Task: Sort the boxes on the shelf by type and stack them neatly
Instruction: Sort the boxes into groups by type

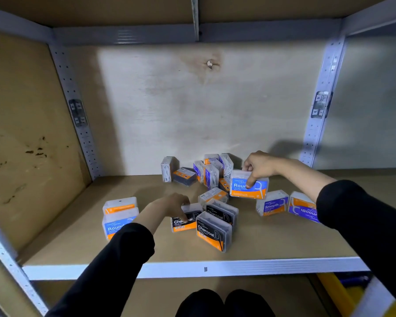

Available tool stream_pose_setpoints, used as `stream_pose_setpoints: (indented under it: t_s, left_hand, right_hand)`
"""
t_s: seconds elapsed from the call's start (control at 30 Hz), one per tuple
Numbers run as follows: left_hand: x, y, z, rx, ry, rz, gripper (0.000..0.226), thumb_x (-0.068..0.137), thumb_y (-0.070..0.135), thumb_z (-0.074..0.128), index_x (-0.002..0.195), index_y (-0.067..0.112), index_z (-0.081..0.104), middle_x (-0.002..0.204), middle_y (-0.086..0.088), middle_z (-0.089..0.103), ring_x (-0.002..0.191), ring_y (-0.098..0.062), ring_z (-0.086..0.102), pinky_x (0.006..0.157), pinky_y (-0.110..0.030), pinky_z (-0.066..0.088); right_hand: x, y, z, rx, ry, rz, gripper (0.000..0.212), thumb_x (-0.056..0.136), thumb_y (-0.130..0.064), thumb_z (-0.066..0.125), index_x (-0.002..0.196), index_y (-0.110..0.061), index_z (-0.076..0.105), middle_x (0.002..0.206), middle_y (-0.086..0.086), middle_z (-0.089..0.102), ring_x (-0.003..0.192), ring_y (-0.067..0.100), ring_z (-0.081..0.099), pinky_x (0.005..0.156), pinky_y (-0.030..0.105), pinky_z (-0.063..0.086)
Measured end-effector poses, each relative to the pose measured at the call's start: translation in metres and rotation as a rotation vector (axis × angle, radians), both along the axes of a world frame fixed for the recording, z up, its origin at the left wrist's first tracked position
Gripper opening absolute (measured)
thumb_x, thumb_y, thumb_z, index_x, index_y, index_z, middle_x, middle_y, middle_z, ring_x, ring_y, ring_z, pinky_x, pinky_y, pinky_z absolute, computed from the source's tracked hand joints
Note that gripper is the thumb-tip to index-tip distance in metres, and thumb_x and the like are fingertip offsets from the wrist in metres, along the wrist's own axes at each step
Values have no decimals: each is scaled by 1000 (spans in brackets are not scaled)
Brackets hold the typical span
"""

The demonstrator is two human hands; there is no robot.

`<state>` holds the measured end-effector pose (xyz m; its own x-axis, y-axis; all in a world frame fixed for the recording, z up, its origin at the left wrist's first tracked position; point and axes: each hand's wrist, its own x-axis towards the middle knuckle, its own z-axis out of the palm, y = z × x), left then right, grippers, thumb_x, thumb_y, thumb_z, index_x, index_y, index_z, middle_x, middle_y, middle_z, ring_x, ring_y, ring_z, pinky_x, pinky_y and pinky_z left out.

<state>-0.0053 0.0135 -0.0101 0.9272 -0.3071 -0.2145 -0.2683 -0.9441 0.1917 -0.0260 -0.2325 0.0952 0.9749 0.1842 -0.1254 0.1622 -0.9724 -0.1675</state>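
Small clear floss-pick boxes lie scattered on the brown shelf board. My right hand grips a light-blue "Round" box from above, slightly raised at centre right. My left hand rests with fingers closed on a black "Charcoal" box lying on the board. Two more Charcoal boxes sit right beside it. At the left, two Round boxes are stacked. Two dark-blue "Smooth" boxes stand at the right. A jumble of several mixed boxes sits at the back.
The shelf bay has a pale back panel, a brown side wall at the left and perforated metal uprights. A white metal front edge runs along the board. Another board spans overhead.
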Motion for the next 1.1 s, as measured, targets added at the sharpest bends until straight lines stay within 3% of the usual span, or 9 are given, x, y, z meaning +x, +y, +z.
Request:
stream_pose_setpoints:
  t_s: [0.13, 0.27, 0.33, 0.4, 0.53, 0.73, 0.9, 1.0, 1.1]
  left_hand:
    - [-1, 6, 1, -108, 16, 37, 55, 79, 27, 69, 130, 12, 51, 134, -7, 53, 123, -22, 50, 103, -31, 40]
    - [-9, 20, 11, -271, -57, 88, 47, 86, 24, 63, 128, 7, 53, 132, -7, 56, 121, -20, 52, 97, -22, 39]
    - [-16, 29, 15, -338, -138, 127, 38, 89, 19, 59, 124, 6, 56, 128, -9, 60, 118, -22, 55, 95, -23, 41]
    - [-25, 37, 10, -379, -226, 190, 31, 91, 14, 53, 120, 6, 60, 124, -10, 63, 114, -24, 58, 95, -26, 43]
    - [-50, 44, -25, -361, -332, 256, 35, 91, 5, 41, 120, 8, 60, 124, -11, 63, 117, -28, 56, 95, -30, 43]
    - [-70, 46, -78, -235, -222, 335, 41, 94, 9, 35, 134, 8, 43, 142, -11, 43, 128, -29, 46, 105, -36, 39]
    - [-72, 47, -91, -157, -208, 331, 49, 101, 22, 24, 147, 7, 20, 158, -5, 17, 147, -16, 12, 119, -27, 8]
    - [-71, 46, -93, -155, -172, 333, 50, 101, 24, 21, 149, 9, 14, 159, -4, 9, 148, -15, 4, 120, -29, 3]
    - [-71, 46, -96, -161, -153, 344, 51, 102, 26, 19, 149, 10, 11, 160, -2, 6, 148, -14, 1, 120, -28, 1]
  right_hand:
    - [2, 6, 2, -8, -4, 20, 44, 74, -21, 76, 112, -4, 63, 117, 11, 66, 105, 24, 62, 85, 32, 50]
    - [4, 18, 8, 15, -20, 51, 43, 73, -20, 76, 110, -4, 63, 115, 11, 66, 94, 20, 61, 72, 26, 47]
    - [6, 28, 10, 27, -28, 69, 41, 72, -20, 77, 108, -5, 64, 114, 11, 66, 89, 17, 57, 67, 25, 45]
    - [9, 39, 10, 36, -40, 87, 41, 72, -21, 77, 108, -6, 64, 113, 11, 66, 89, 17, 57, 72, 27, 45]
    - [14, 68, 6, 58, -48, 158, 40, 70, -21, 78, 105, -4, 66, 103, 9, 65, 89, 21, 57, 65, 26, 41]
    - [23, 111, -6, 118, -40, 251, 40, 72, -20, 77, 108, -6, 66, 107, 9, 66, 89, 19, 57, 63, 24, 40]
    - [35, 141, -24, 160, -57, 273, 41, 71, -20, 76, 109, -5, 66, 110, 12, 67, 94, 24, 61, 64, 25, 39]
    - [44, 156, -39, 175, -74, 262, 42, 71, -20, 76, 107, -2, 66, 107, 17, 68, 99, 29, 62, 61, 27, 36]
    - [54, 171, -54, 170, -72, 248, 33, 71, -22, 76, 94, -1, 67, 96, 16, 68, 87, 28, 60, 54, 26, 33]
